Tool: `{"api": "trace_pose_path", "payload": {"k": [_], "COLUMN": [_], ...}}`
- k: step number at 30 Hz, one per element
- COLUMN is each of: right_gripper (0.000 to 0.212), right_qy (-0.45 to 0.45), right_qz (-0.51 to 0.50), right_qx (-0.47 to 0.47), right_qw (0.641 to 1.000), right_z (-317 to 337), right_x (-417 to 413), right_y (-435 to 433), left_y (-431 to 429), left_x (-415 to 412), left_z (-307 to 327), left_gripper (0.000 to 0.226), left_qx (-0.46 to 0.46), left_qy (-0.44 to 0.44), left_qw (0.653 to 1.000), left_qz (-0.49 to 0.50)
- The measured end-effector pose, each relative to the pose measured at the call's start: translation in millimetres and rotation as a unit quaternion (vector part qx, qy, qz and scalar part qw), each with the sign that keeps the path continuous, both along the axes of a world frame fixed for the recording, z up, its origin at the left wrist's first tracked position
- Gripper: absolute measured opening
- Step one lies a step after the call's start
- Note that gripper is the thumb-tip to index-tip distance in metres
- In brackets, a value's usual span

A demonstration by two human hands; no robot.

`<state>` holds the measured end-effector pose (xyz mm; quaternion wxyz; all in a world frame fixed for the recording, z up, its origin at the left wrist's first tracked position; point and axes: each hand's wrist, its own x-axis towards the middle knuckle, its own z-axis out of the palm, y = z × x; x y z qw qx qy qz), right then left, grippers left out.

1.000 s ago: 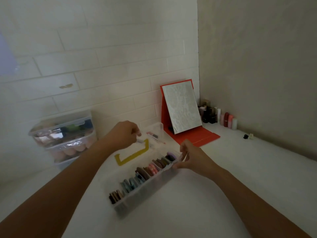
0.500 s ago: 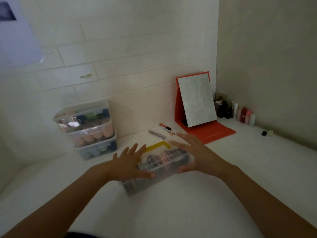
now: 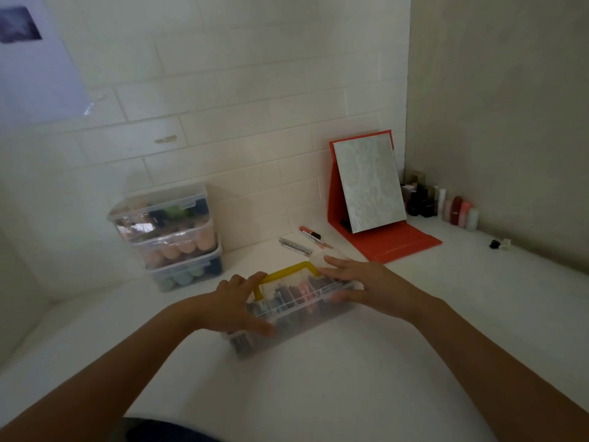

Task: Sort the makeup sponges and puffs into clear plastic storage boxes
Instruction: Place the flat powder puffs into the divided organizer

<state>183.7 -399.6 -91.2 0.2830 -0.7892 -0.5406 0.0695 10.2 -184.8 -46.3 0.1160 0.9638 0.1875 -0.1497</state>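
From the head view we see a clear plastic box [image 3: 298, 309] with a yellow handle [image 3: 287, 270] lying on the white counter [image 3: 318, 384], its long side running from near left to far right, lid shut over rows of coloured pieces that are too blurred for us to name. The box sits between our two hands. Our left hand [image 3: 234, 306] covers its near-left end, fingers straight and spread flat on the lid, thumb laid along the near edge; it presses rather than clasps. Our right hand [image 3: 363, 285] rests on the far-right end, fingers stretched flat across the lid towards the handle, thumb against the near wall, nothing curled round the box. To the far left, against the tiled wall [image 3: 255, 90], stands a stack of three clear boxes [image 3: 169, 234], lidded, with peach rounded sponges in the middle one and green and blue ones in the bottom. Just beyond the handle lie two pens [image 3: 294, 245]. Far right, a mirror on a red stand [image 3: 366, 186] leans upright, with a row of small bottles [image 3: 446, 205] beside it in the corner.
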Motion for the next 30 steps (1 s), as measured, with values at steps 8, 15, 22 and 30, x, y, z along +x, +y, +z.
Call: {"api": "trace_pose_path", "payload": {"k": [8, 15, 22, 30], "right_gripper": [0.056, 0.06, 0.087, 0.082], "right_qy": [-0.061, -0.055, -0.095, -0.04], "right_qz": [-0.043, -0.068, -0.066, -0.05], "right_qx": [0.006, 0.054, 0.089, 0.135], "right_qw": [0.997, 0.995, 0.989, 0.989], "right_z": [-3, -13, -25, -41], "right_x": [-8, -22, -59, -105], "right_y": [4, -1, 8, 49], "left_y": [-5, -5, 3, -2], "left_x": [-5, -13, -39, -62], "left_z": [-8, -10, 7, -12], "left_gripper": [0.094, 0.093, 0.098, 0.078], "left_qx": [0.018, 0.02, 0.065, 0.107], "left_qy": [-0.071, -0.081, -0.019, -0.095], "left_qw": [0.997, 0.996, 0.998, 0.99], "left_qz": [0.002, 0.01, 0.02, 0.018]}}
